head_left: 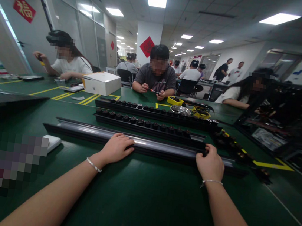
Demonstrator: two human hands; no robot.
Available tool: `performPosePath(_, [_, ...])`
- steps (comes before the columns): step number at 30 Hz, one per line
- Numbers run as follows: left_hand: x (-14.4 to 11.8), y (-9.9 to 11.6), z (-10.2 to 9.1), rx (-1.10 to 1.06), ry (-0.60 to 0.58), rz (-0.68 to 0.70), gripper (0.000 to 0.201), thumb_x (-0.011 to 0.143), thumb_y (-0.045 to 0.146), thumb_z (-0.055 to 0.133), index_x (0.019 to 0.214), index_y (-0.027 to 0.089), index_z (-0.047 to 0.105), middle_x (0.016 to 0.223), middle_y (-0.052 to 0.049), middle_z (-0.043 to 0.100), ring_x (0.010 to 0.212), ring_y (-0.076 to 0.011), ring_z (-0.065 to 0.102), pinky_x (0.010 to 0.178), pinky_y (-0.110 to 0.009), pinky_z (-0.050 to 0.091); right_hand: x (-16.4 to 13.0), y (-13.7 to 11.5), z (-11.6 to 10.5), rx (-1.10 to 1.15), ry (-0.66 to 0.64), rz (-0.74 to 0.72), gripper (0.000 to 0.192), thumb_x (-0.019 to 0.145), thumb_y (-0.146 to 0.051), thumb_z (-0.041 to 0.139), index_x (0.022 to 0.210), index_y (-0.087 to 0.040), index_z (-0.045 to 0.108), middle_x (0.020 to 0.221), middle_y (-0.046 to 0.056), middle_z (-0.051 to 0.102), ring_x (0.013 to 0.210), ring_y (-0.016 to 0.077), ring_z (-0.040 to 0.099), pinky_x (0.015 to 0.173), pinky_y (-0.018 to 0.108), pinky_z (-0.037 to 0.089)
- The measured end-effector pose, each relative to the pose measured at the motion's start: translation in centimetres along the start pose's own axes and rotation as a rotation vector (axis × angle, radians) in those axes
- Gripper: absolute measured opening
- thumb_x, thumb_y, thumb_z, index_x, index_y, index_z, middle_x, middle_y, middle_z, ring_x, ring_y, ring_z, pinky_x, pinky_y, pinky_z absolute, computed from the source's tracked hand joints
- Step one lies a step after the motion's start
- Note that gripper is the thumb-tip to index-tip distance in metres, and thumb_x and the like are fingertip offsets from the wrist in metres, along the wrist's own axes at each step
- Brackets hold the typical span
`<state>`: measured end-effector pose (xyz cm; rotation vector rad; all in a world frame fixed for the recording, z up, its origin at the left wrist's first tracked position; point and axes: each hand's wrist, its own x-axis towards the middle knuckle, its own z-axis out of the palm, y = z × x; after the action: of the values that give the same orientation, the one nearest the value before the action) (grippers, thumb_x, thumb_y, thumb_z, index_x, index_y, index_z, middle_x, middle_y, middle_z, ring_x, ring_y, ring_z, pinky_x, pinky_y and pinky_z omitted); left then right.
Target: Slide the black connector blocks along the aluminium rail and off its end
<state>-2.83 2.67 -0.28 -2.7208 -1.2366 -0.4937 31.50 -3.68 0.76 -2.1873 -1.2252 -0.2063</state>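
A long black channel rail with a shiny grey inner strip lies crosswise on the green table in front of me. My left hand is closed over the near edge of this rail, around its middle, with the fingertips inside the channel. Toward the rail's right end, my right hand grips it with curled fingers, the thumb on the near side. Just behind lies a second black rail carrying a row of small round black parts. Farther back is another black rail set with similar parts.
Across the green table a person holds a small tool. A white box, a yellow bin and a round metal dish stand there. A strip of dark parts lies right. Other people sit left and right.
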Motion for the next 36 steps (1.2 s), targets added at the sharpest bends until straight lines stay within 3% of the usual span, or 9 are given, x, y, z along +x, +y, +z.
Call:
performPosePath(13, [0.0,0.0,0.1,0.012,0.005,0.009,0.024,0.088,0.038,0.046,0.101,0.025,0.061,0.094,-0.002,0.069,0.093,-0.0197,0.061,0.096,-0.041,0.035,0.4,0.6,-0.2,-0.004,0.001,0.022,0.049,0.077,-0.024,0.046,0.125,-0.016,0.049,0.117,0.012,0.061,0.101,0.0264,0.057,0.086,0.039,0.043])
performPosePath(19, [0.0,0.0,0.0,0.019,0.0,0.009,0.023,0.089,0.038,0.046,0.101,0.026,0.061,0.094,-0.002,0.069,0.093,-0.0197,0.061,0.096,-0.041,0.035,0.7,1.3,-0.4,-0.057,-0.02,0.036,0.053,0.076,-0.034,0.047,0.126,-0.016,0.049,0.114,0.012,0.062,0.101,0.0285,0.057,0.084,0.04,0.043])
performPosePath(24, [0.0,0.0,0.1,0.033,-0.005,0.01,0.022,0.089,0.038,0.045,0.101,0.026,0.06,0.094,-0.002,0.069,0.093,-0.0194,0.061,0.096,-0.041,0.035,1.2,2.1,-0.5,-0.108,-0.031,0.039,0.055,0.074,-0.043,0.05,0.122,-0.017,0.052,0.107,0.014,0.064,0.1,0.0294,0.058,0.086,0.041,0.042])
performPosePath(36, [0.0,0.2,-0.2,0.03,-0.013,0.003,0.023,0.089,0.037,0.046,0.103,0.025,0.06,0.096,-0.002,0.069,0.095,-0.0199,0.061,0.097,-0.041,0.035,1.7,2.9,-0.3,-0.085,-0.036,0.03,0.056,0.073,-0.042,0.051,0.123,-0.017,0.051,0.111,0.011,0.064,0.104,0.0297,0.057,0.093,0.044,0.04])
